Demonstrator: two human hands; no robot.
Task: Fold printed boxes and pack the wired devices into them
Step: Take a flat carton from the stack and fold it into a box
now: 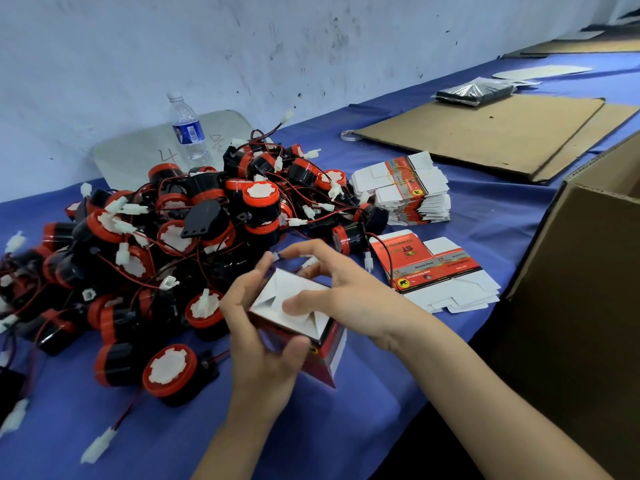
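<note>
Two hands work the printed box (327, 355) on the near side of the wired-device heap (194, 216): the left hand (256, 337) grips its body, the right hand (339, 289) thumbs down the white flaps (277, 292), which likely need squaring before tucking flush.

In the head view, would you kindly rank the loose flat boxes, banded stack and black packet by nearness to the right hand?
1. loose flat boxes, just right of the right hand.
2. banded stack, farther back.
3. black packet, far back on the cardboard.

Device pile (166, 244) crowds left, carton (581, 306) blocks right; bare cloth (173, 438) lies between.
</note>
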